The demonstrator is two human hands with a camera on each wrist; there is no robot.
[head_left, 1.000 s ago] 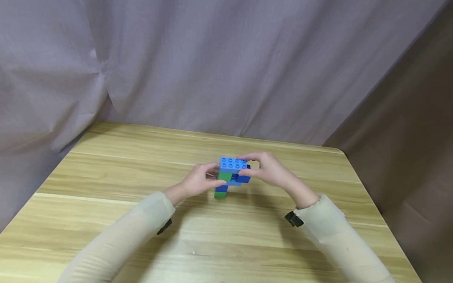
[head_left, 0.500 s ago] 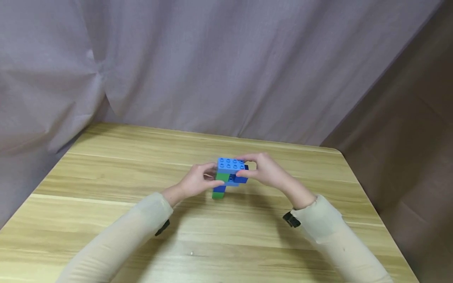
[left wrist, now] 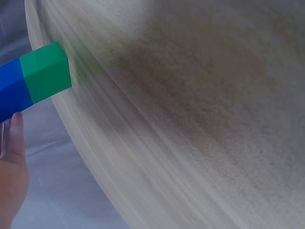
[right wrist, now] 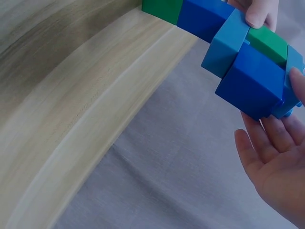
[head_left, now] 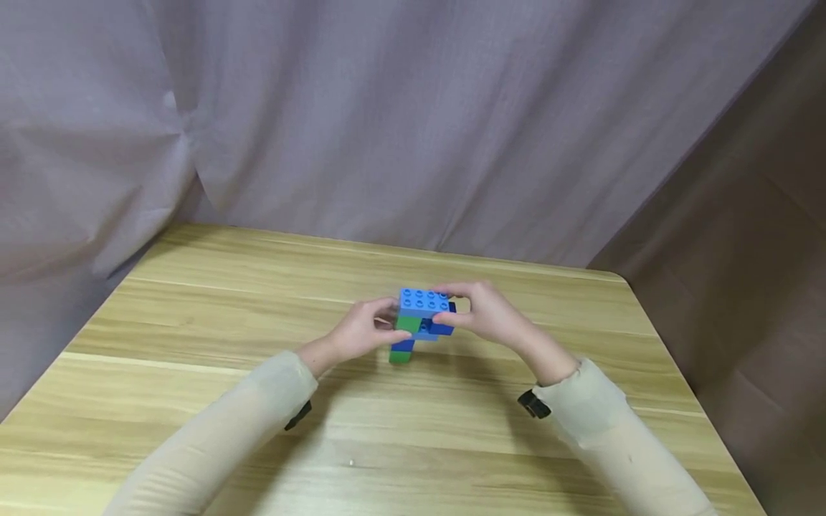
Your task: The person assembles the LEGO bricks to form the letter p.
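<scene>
Both hands are at a stack of toy building bricks over the table. On top lies a light blue brick [head_left: 422,301] with round studs. Beneath it are a green brick [head_left: 408,325] and, jutting out right, a dark blue brick [right wrist: 252,81]. Another light blue brick [right wrist: 226,43] runs below those two. A dark blue brick [head_left: 403,345] and a green brick [left wrist: 47,71] form the leg under its left end. My left hand [head_left: 353,331] holds the stack's left side between thumb and fingers. My right hand [head_left: 492,315] pinches the top brick's right end.
The wooden table [head_left: 361,416] spreads around the stack, its far edge close to a grey curtain [head_left: 387,143]. A darker cloth [head_left: 742,322] hangs along the right side. One tiny pale speck [head_left: 351,463] lies near the front.
</scene>
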